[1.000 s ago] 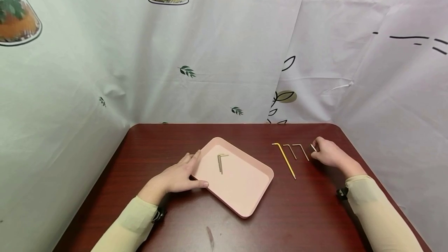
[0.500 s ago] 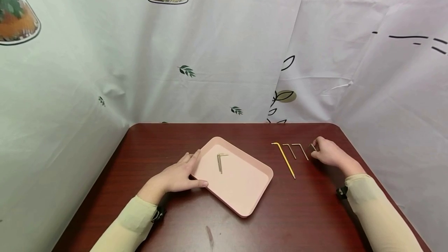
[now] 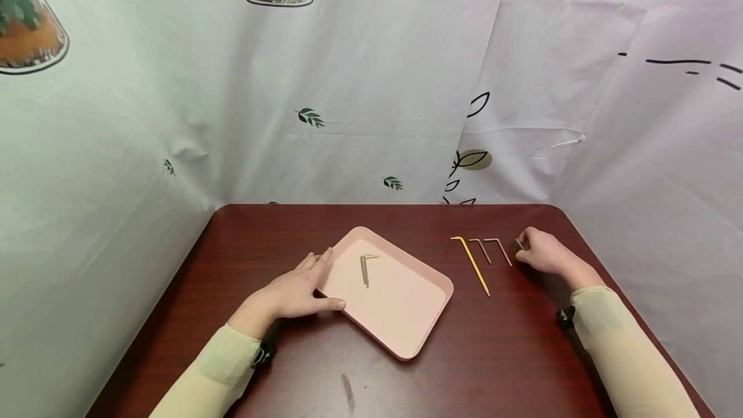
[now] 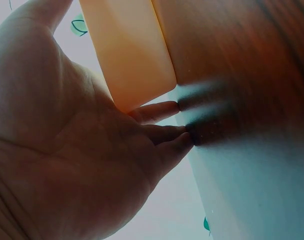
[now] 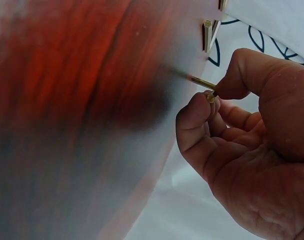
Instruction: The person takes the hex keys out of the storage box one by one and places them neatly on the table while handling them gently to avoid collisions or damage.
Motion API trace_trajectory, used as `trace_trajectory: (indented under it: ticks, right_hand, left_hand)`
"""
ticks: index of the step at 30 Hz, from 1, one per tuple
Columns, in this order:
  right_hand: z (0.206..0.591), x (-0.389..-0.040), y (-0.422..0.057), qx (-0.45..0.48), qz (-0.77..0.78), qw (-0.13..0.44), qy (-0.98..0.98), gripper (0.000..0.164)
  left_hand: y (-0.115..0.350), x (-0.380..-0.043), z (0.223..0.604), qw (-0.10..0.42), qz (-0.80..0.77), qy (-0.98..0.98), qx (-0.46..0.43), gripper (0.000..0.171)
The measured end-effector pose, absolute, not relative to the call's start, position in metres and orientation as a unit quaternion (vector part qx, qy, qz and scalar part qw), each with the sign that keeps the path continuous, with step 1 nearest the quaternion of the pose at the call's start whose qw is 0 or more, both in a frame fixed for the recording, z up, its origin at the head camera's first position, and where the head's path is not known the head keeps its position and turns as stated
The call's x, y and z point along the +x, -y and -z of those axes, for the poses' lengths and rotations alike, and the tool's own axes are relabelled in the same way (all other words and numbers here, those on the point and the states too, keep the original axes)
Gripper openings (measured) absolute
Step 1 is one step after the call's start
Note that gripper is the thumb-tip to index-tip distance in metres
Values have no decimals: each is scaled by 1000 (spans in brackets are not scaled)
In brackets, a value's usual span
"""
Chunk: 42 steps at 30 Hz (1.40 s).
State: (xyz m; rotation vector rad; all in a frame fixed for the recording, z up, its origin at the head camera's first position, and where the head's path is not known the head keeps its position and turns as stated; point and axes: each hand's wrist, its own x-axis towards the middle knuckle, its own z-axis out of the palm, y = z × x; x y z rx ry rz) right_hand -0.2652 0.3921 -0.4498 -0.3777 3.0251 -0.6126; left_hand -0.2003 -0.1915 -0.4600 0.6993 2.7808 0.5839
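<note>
Little change: right grip (image 3: 542,251) still pinches hex key (image 5: 201,81), left grip (image 3: 295,292) spread at tray (image 3: 400,311); none added.

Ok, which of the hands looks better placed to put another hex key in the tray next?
Probably the right. The right hand pinches a hex key near three loose keys, while the left hand touches the pink tray on the side away from them.

Tray (image 3: 400,302) lay midway across table (image 3: 476,353), two hex keys (image 3: 366,273) near its left edge, three keys (image 3: 484,252) to its right, right hand (image 3: 545,253) beyond, nearest table's far right corner.
</note>
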Motion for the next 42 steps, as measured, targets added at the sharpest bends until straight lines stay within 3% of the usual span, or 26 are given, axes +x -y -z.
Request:
trace_trajectory:
  ticks: [22,37,42]
  right_hand:
    - [454,-278,-394,-108,185,36,-976,24]
    - [511,-327,-433,-90,143,34,-985,22]
    - [490,-316,-420,-113,136,44,-983,18]
  left_hand:
    - [192,-201,462,98,-191,-947,237,128]
    - [191,-200,461,101,-192,-947,237,127]
    - [191,-200,461,96,-195,-946,241,126]
